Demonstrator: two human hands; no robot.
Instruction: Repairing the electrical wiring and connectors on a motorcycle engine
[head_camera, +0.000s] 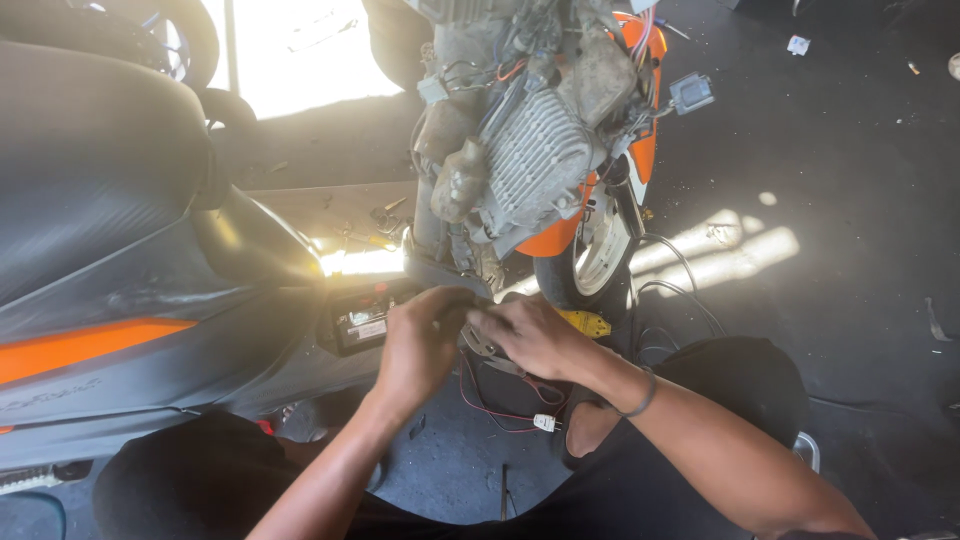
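— Under the dusty engine (530, 150) of the stripped scooter, what are the fingers doing?

— The left hand (420, 340) has its fingers curled tight around a small round metal part (485, 347), the knuckles up toward the camera. The right hand (535, 335) meets it from the other side, fingers bent down over the same part, pressing on its rim. Both sets of fingers are closed on it; the tips themselves are hidden.

— And where does that part sit?

— Between the two hands, just below the engine and beside the rear wheel (595, 255). Red wires (490, 405) hang from it down to a small white connector (544, 422).

— The arms?

— Both forearms reach forward from the bottom of the view and converge, the right wrist wearing a dark band (640, 398). A yellow tool (588, 322) lies just behind the right hand, and an orange-and-grey scooter body (110, 300) stands to the left
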